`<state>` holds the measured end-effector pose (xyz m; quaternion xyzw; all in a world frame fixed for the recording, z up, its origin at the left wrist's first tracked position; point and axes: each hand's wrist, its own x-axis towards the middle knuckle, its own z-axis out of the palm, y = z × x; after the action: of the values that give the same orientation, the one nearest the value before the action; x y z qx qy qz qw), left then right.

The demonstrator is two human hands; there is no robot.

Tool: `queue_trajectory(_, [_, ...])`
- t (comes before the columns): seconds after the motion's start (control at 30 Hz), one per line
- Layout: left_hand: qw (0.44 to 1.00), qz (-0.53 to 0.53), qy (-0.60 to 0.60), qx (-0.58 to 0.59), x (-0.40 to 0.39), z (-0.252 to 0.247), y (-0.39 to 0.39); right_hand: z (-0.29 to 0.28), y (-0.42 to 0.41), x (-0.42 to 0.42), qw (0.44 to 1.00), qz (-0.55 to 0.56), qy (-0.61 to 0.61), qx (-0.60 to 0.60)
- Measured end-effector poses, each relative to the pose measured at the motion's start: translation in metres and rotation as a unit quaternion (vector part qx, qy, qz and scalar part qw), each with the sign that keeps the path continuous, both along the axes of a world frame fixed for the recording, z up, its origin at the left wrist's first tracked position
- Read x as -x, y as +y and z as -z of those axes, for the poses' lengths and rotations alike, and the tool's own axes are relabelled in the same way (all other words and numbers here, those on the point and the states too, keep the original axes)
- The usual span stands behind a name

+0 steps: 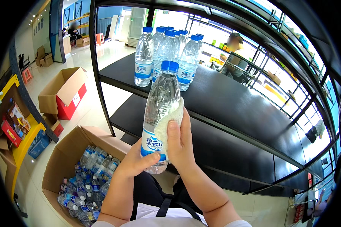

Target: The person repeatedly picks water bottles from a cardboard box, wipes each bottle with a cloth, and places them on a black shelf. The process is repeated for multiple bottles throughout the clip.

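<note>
A clear plastic water bottle (162, 90) with a blue cap and a blue-and-white label is held slightly tilted before me. My left hand (137, 161) grips its lower part, thumb across the label. With my right hand (180, 142) I press a pale cloth (170, 122) against the bottle's right side. Behind it, several similar blue-capped bottles (143, 56) stand upright in a group on the upper board of a black shelf (221, 93). The held bottle partly hides some of them.
At lower left, an open cardboard box (56, 159) holds many loose plastic bottles (85, 184). A red-and-brown carton (71, 93) stands farther back. Yellow-edged shelving (25, 144) lines the left. Beyond the black shelf sits a person (237, 56); another person (73, 29) is far left.
</note>
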<state>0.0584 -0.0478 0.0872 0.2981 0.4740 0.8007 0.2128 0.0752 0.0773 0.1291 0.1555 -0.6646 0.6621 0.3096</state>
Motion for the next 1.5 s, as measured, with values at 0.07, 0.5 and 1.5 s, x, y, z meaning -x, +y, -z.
queue_trajectory(0.07, [1.000, -0.021, 0.010, -0.008, 0.000, -0.001, 0.002, 0.004, -0.003, -0.002, 0.999, 0.023, 0.009, -0.028])
queue_trajectory(0.5, [0.994, -0.085, 0.068, 0.031, 0.001, 0.001, 0.001, 0.009, -0.006, -0.005, 0.996, 0.058, 0.001, -0.072])
queue_trajectory(1.5, [0.865, 0.426, -0.200, -0.175, -0.019, 0.021, 0.018, -0.013, 0.027, 0.009, 0.766, -0.522, 0.020, 0.375])
